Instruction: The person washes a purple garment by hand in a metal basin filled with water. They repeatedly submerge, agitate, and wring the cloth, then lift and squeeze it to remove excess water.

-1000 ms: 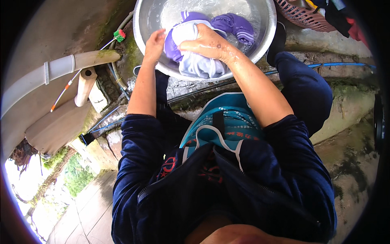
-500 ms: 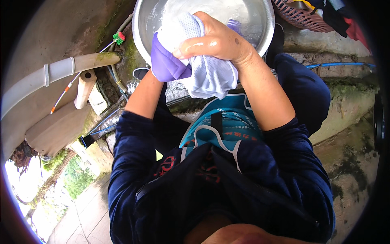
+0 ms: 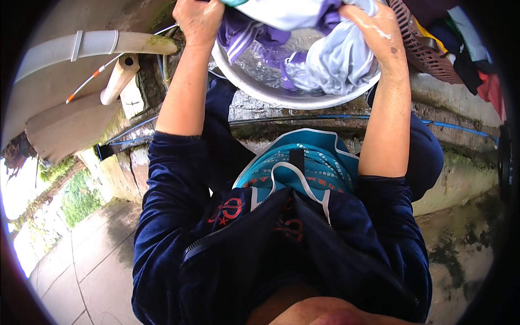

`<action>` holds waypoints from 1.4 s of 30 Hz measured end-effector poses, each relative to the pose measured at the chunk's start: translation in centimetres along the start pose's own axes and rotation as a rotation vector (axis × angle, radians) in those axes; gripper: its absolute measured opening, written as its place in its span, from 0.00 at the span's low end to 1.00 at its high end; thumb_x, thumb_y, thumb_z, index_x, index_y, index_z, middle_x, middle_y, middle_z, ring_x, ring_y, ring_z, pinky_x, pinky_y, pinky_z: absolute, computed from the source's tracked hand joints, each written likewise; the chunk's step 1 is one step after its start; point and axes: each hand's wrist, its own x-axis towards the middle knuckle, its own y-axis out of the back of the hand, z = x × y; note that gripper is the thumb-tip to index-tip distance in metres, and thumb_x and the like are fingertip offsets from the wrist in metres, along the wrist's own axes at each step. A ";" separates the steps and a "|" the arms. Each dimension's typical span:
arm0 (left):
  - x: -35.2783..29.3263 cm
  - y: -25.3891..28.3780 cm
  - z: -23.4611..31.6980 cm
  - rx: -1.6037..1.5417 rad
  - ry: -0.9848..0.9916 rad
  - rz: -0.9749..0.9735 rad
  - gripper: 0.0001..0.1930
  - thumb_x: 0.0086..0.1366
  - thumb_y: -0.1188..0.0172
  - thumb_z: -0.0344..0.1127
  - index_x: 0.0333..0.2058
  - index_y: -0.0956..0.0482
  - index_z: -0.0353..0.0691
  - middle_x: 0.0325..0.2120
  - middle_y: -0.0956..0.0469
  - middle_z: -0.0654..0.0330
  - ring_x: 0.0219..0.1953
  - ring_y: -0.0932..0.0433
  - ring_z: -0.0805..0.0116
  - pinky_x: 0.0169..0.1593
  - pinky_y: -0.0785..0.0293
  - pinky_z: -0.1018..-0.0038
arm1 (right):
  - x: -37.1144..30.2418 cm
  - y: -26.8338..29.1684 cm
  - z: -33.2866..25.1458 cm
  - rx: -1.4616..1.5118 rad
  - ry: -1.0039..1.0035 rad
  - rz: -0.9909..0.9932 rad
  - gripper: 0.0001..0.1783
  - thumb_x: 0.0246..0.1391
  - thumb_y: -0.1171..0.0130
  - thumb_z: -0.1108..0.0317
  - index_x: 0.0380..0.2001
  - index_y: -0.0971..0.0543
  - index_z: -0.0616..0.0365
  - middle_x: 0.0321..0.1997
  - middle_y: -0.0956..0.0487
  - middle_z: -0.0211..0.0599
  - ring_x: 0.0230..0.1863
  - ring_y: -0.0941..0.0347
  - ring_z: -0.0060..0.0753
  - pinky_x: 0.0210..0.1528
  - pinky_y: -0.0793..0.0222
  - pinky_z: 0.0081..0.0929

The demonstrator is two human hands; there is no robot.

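Nearest, wears an open navy jacket (image 3: 346,254) with a teal apron (image 3: 327,169). Farther out, grasps a purple-and-white garment (image 3: 336,62) over a metal basin (image 3: 303,101), clenching one side in the left hand (image 3: 199,21), partly cut off by the view's upper edge, and pinching the other in the right hand (image 3: 376,30). Lets a pale bunched part hang low. Has a brown slotted basket (image 3: 428,51) of clothes (image 3: 471,70) to the right, a pale pipe (image 3: 97,45) to the left.

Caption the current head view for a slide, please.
Left hand and right hand hold purple-and-white fabric over a round silver metal basin, near a brown slatted plastic basket.
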 end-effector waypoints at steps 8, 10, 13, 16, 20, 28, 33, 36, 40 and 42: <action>-1.5 -5.8 1.2 0.002 -0.186 -0.219 0.13 0.47 0.40 0.24 0.36 0.23 0.38 0.27 0.24 0.54 0.30 0.24 0.60 0.37 0.28 0.70 | 1.1 0.6 4.5 -0.104 -0.118 0.440 0.14 0.49 0.43 0.72 0.41 0.22 0.65 0.37 0.20 0.36 0.40 0.25 0.27 0.42 0.30 0.26; -3.7 -9.2 -0.1 -0.073 -0.011 -0.203 0.14 0.49 0.43 0.24 0.38 0.22 0.40 0.30 0.22 0.52 0.33 0.22 0.56 0.39 0.27 0.67 | 1.5 1.2 7.0 0.078 -0.298 0.531 0.25 0.46 0.38 0.77 0.51 0.25 0.67 0.44 0.20 0.40 0.46 0.24 0.29 0.51 0.30 0.24; -6.8 -13.9 -3.6 -0.277 0.140 -0.335 0.15 0.52 0.39 0.32 0.41 0.22 0.38 0.31 0.20 0.53 0.35 0.21 0.59 0.41 0.27 0.68 | 1.3 1.8 9.9 0.124 -0.286 0.469 0.31 0.47 0.38 0.75 0.57 0.31 0.67 0.53 0.25 0.44 0.51 0.27 0.32 0.55 0.35 0.23; -9.9 -14.8 -8.6 -0.016 -0.015 -0.617 0.27 0.53 0.35 0.40 0.52 0.26 0.43 0.48 0.25 0.48 0.52 0.26 0.54 0.56 0.31 0.69 | 0.7 1.8 11.7 -0.125 -0.348 0.275 0.54 0.40 0.29 0.55 0.67 0.45 0.62 0.66 0.39 0.56 0.67 0.41 0.44 0.66 0.46 0.31; -11.9 -12.5 -14.1 0.551 0.479 -0.956 0.48 0.46 0.32 0.64 0.64 0.39 0.52 0.66 0.50 0.44 0.67 0.48 0.44 0.65 0.46 0.50 | -0.4 1.1 13.2 -0.448 -0.458 0.115 0.48 0.49 0.35 0.49 0.66 0.44 0.62 0.66 0.40 0.59 0.68 0.43 0.48 0.67 0.49 0.35; -16.6 -15.9 -15.4 0.674 0.418 -1.262 0.57 0.42 0.37 0.73 0.67 0.50 0.57 0.68 0.61 0.45 0.68 0.58 0.32 0.63 0.61 0.33 | 0.6 0.2 12.8 -0.664 -0.327 0.202 0.31 0.53 0.40 0.54 0.56 0.28 0.61 0.59 0.29 0.56 0.62 0.34 0.47 0.62 0.41 0.34; -18.4 -17.0 -19.9 0.438 0.647 -1.067 0.28 0.58 0.40 0.51 0.56 0.30 0.48 0.56 0.32 0.51 0.58 0.34 0.48 0.60 0.39 0.53 | -1.4 -4.3 15.1 0.037 -0.725 -0.034 0.22 0.60 0.44 0.59 0.54 0.26 0.61 0.49 0.22 0.41 0.47 0.24 0.29 0.51 0.30 0.23; -18.3 -15.8 -20.2 -0.030 0.864 -0.650 0.16 0.60 0.44 0.38 0.48 0.23 0.46 0.44 0.22 0.55 0.47 0.24 0.61 0.52 0.30 0.67 | -3.7 -6.2 17.4 0.241 -0.909 -0.073 0.26 0.62 0.46 0.54 0.56 0.29 0.62 0.47 0.22 0.44 0.45 0.23 0.33 0.48 0.26 0.27; -16.1 -12.3 -14.7 -0.675 1.135 -0.388 0.15 0.52 0.49 0.20 0.38 0.21 0.36 0.33 0.22 0.60 0.35 0.26 0.73 0.41 0.29 0.79 | -5.6 -8.3 18.4 0.633 -1.182 0.105 0.47 0.59 0.50 0.39 0.64 0.47 0.70 0.60 0.34 0.64 0.57 0.31 0.56 0.53 0.27 0.47; -14.0 -10.6 -10.8 -0.771 1.101 -0.486 0.14 0.49 0.48 0.20 0.35 0.21 0.35 0.30 0.22 0.60 0.32 0.26 0.73 0.40 0.29 0.79 | -6.1 -9.6 17.9 0.804 -1.266 0.181 0.59 0.53 0.52 0.30 0.67 0.59 0.70 0.67 0.49 0.69 0.62 0.41 0.69 0.57 0.34 0.61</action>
